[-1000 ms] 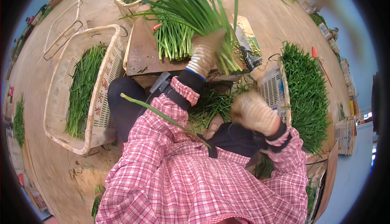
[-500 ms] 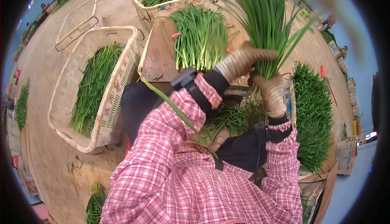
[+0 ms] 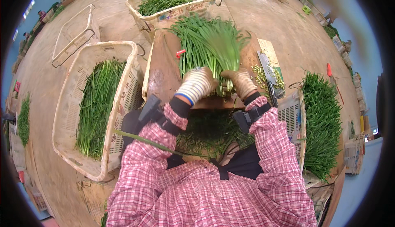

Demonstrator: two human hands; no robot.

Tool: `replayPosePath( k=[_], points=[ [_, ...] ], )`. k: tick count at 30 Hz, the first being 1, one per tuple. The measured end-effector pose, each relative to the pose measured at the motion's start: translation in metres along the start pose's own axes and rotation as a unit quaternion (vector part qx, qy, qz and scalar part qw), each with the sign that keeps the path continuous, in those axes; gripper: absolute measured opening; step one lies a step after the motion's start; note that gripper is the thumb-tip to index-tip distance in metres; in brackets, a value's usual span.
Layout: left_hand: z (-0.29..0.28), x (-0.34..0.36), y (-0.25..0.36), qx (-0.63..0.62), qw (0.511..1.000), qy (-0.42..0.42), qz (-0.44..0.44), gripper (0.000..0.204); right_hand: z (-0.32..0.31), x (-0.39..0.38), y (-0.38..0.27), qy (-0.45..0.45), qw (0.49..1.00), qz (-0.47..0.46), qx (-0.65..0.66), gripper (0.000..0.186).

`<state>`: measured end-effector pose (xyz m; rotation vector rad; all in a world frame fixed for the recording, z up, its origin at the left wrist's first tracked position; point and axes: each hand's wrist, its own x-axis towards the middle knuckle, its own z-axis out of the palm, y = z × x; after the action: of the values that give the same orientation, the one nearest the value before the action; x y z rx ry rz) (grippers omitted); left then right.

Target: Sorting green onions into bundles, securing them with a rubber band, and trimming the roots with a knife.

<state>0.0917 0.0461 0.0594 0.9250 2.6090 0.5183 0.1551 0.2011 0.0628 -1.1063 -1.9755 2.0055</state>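
Observation:
On the wooden board (image 3: 160,62) before me lies a broad pile of garlic chives (image 3: 191,38), leaves pointing away, pale cut stems toward me. My right hand (image 3: 242,82), in a striped knit work glove, is closed round the stem end of a bunch (image 3: 228,54) at the pile's right side; its leaves are blurred by motion. My left hand (image 3: 198,84), gloved alike, has its fingers curled against the stem ends beside it, partly hiding them. A small red object (image 3: 180,53) rests at the pile's left edge. One loose leaf (image 3: 142,138) hangs across my left sleeve.
A wide-bladed knife (image 3: 267,68) lies among chopped stem bits right of the board. White plastic crates of chives stand at left (image 3: 98,167) and beyond the board (image 3: 177,14). More greens (image 3: 321,124) fill the right side. Trimmings (image 3: 210,134) lie below the board.
Both hands have come down and left, bringing the raised bunch onto the board beside the pile. The knife and chopped bits now show at the right.

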Motion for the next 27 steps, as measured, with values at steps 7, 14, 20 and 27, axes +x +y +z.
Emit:
replayPosePath(
  k=[7,14,20,27],
  points=[
    [0.015,-0.022,-0.001,-0.137,0.989,-0.014,0.044,0.05,-0.023,-0.011,-0.044,-0.048,0.993,-0.103,0.017,0.03],
    [0.028,-0.015,-0.102,-0.264,0.937,0.193,-0.127,0.041,0.007,0.014,0.017,0.012,0.902,-0.115,-0.416,0.033],
    [0.044,0.024,-0.076,-0.266,0.948,0.175,-0.015,0.106,0.001,0.034,0.025,-0.064,0.693,-0.344,-0.631,0.025],
    [0.024,0.051,-0.038,-0.282,0.946,0.156,0.025,0.122,0.039,0.009,-0.015,-0.094,0.776,-0.146,-0.607,0.07]
  ],
)
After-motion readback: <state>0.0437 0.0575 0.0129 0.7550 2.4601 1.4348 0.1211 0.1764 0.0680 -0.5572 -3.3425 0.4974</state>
